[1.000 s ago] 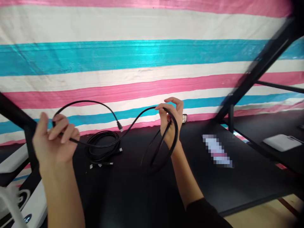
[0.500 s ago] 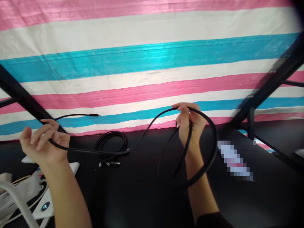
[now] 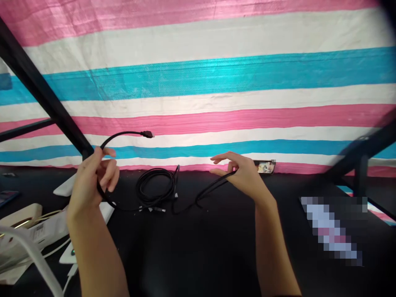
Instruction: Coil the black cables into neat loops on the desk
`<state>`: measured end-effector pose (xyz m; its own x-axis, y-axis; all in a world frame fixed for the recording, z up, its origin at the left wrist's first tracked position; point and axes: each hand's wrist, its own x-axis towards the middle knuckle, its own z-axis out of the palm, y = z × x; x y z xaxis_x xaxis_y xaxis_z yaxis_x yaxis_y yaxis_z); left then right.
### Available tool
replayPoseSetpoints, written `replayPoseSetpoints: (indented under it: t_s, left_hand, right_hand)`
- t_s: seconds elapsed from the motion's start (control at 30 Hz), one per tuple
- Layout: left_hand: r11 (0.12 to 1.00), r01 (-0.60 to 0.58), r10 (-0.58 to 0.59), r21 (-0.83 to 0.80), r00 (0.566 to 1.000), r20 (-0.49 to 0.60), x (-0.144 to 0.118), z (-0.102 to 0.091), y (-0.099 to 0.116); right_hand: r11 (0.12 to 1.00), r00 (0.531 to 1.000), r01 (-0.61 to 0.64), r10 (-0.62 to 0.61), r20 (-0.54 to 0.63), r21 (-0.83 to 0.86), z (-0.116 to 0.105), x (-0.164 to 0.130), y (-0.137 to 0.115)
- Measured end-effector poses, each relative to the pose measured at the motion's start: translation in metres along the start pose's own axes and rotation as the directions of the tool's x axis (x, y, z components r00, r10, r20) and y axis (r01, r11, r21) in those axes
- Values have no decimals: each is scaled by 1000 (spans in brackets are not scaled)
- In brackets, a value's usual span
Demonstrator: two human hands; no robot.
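A black cable (image 3: 123, 133) is gripped in my left hand (image 3: 93, 177), its dark plug (image 3: 147, 134) sticking out to the right above the fingers. From below that hand the cable droops onto the black desk and runs right toward my right hand (image 3: 239, 175). Loops of it pass into the right palm, held by the curled fingers, while thumb and index finger stay apart. Between my hands a coiled black cable (image 3: 138, 187) lies on the desk, with small metal-tipped plugs (image 3: 159, 210) at its front edge.
At the left are a white power strip (image 3: 46, 231), white cords and a white curved tube (image 3: 34, 247). Behind my right hand stands a phone (image 3: 265, 166). A pixelated item (image 3: 331, 231) lies at right. Black frame bars (image 3: 55, 107) stand before a striped sheet (image 3: 198, 74).
The large loop at my right hand has dropped lower and opened toward the desk. My left hand has turned and moved right, with the plug end now higher. The view has shifted left.
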<state>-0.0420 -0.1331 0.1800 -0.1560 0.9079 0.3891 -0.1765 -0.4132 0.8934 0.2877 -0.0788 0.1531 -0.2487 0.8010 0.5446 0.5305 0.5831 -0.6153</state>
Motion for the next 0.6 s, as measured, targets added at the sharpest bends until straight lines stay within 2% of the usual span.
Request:
replayPoseSetpoints:
  t_s: [0.1,0.2,0.27,0.43,0.53,0.6]
  left_hand:
    - [974,12,-3,225,999,-42,-1,5,0]
    - [913,-33,57,407,997,-46,-2,13,-1]
    - [855,-80,72,512,997,35,-4,23,-3]
    - [773,-118,-70,623,960,270,-9,64,-13]
    - [794,-120,-154,597,909,388,-11,88,-23]
    - [830,-15,-276,558,858,434,-13,98,-28]
  right_hand:
    - [992,995,-79,73,61,95,2,0,-3]
    - [977,993,-112,105,47,182,5,1,-7]
    - [971,993,-118,120,3,208,6,1,-10]
    - [970,981,-134,159,-113,202,13,0,-18]
    - [982,981,-80,108,-159,172,22,-1,-26]
    - [989,985,-23,48,-167,148,28,-2,-31]
